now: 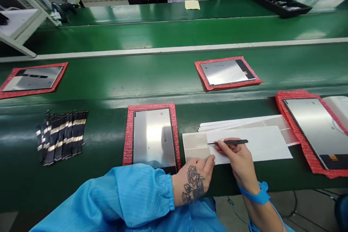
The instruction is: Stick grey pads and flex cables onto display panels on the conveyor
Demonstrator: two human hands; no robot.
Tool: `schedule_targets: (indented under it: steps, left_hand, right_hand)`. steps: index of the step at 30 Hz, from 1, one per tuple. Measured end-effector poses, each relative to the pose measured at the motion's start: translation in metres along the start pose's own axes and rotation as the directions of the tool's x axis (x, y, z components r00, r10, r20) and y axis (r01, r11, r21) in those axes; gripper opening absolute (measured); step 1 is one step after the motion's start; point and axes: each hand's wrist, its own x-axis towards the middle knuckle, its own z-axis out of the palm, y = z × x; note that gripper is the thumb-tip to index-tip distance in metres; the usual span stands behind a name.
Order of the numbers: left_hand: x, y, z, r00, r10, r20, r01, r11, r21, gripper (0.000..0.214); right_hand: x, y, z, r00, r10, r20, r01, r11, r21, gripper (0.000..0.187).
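Note:
My right hand (pixel 239 161) pinches black tweezers (pixel 230 142), their tip on the top sheet of a stack of white backing sheets (pixel 261 145). The sheet's left end carries beige tape strips (pixel 194 141). My left hand (pixel 194 179), tattooed on its back, rests on the sheet's lower left corner with the fingers curled under and pressing it. Just left of both hands, a silver display panel (pixel 153 136) lies on red bubble wrap (pixel 128 136) on the green belt.
Black flex cables (pixel 61 136) lie fanned at the left. More panels on red wrap sit at far left (pixel 34 78), centre right (pixel 227 72) and right (pixel 315 130). A yellow note (pixel 192 4) and a black tray (pixel 277 1) lie beyond. A person stands across the belt.

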Motion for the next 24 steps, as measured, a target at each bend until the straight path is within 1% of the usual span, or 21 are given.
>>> schedule_targets:
  steps: [2,4,6,7,9,11,12,14,15,16,17,18,19,20,21,22,23,24]
  left_hand:
    - [-0.002,0.005,0.006,0.998,-0.059,-0.039,0.058,0.998,-0.016,0.045]
    - [-0.004,0.005,0.011,0.993,-0.083,-0.08,0.08,0.996,-0.039,0.046]
    - [-0.004,0.002,0.012,0.993,-0.096,-0.061,0.092,0.993,-0.072,0.047]
    - [-0.003,-0.001,0.011,0.995,-0.096,-0.033,0.093,0.991,-0.091,0.046]
    - [0.0,-0.005,0.005,0.996,-0.08,0.032,0.083,0.988,-0.128,0.045]
    - [0.001,-0.008,-0.002,0.997,-0.038,0.074,0.049,0.986,-0.157,0.046]
    - [-0.001,-0.009,-0.006,0.997,-0.015,0.073,0.028,0.984,-0.173,0.048]
    - [-0.015,-0.011,-0.013,1.0,0.012,0.026,-0.005,0.97,-0.245,0.052]
    - [-0.027,-0.011,-0.016,1.0,0.006,-0.012,-0.009,0.947,-0.321,0.051]
    - [-0.042,-0.012,-0.018,0.999,-0.029,-0.046,0.007,0.902,-0.433,0.048]
    - [-0.06,-0.012,-0.02,0.994,-0.099,-0.051,0.052,0.816,-0.576,0.043]
    - [-0.079,-0.014,-0.022,0.979,-0.203,-0.013,0.129,0.669,-0.732,0.037]
    - [-0.097,-0.015,-0.023,0.942,-0.329,0.069,0.222,0.452,-0.864,0.033]
    - [-0.113,-0.017,-0.023,0.876,-0.446,0.185,0.292,0.185,-0.938,0.035]
    - [-0.127,-0.019,-0.023,0.788,-0.533,0.307,0.31,-0.087,-0.947,0.041]
    - [-0.137,-0.02,-0.022,0.701,-0.588,0.403,0.262,-0.313,-0.913,0.046]
    - [-0.144,-0.021,-0.021,0.627,-0.633,0.455,0.167,-0.461,-0.872,0.049]
    - [-0.148,-0.021,-0.019,0.574,-0.678,0.46,0.055,-0.529,-0.847,0.051]
  right_hand:
    - [-0.006,-0.007,0.004,0.999,-0.047,-0.013,0.047,0.999,0.015,0.061]
    - [-0.015,-0.022,0.013,0.993,-0.12,0.0,0.12,0.992,0.034,0.058]
    - [-0.028,-0.045,0.025,0.974,-0.225,0.038,0.222,0.972,0.07,0.052]
    - [-0.035,-0.058,0.033,0.956,-0.288,0.058,0.281,0.954,0.099,0.048]
    - [-0.047,-0.085,0.049,0.906,-0.413,0.086,0.395,0.902,0.173,0.04]
    - [-0.056,-0.108,0.063,0.86,-0.504,0.085,0.475,0.849,0.232,0.035]
    - [-0.06,-0.115,0.069,0.846,-0.527,0.079,0.495,0.833,0.247,0.034]
    - [-0.065,-0.121,0.076,0.842,-0.535,0.068,0.502,0.824,0.261,0.035]
    - [-0.068,-0.119,0.078,0.85,-0.522,0.071,0.489,0.832,0.264,0.036]
    - [-0.07,-0.115,0.078,0.86,-0.504,0.077,0.47,0.842,0.264,0.038]
    - [-0.072,-0.107,0.078,0.871,-0.485,0.082,0.45,0.853,0.263,0.039]
    - [-0.075,-0.098,0.076,0.881,-0.466,0.084,0.433,0.864,0.256,0.04]
    - [-0.078,-0.089,0.073,0.89,-0.447,0.087,0.416,0.876,0.245,0.04]
    - [-0.082,-0.078,0.071,0.897,-0.433,0.089,0.404,0.885,0.231,0.04]
    - [-0.086,-0.069,0.068,0.902,-0.422,0.091,0.395,0.893,0.217,0.039]
    - [-0.09,-0.06,0.065,0.907,-0.411,0.095,0.386,0.9,0.203,0.038]
    - [-0.094,-0.053,0.062,0.911,-0.4,0.1,0.377,0.906,0.192,0.036]
    - [-0.097,-0.047,0.06,0.915,-0.391,0.103,0.369,0.911,0.183,0.035]
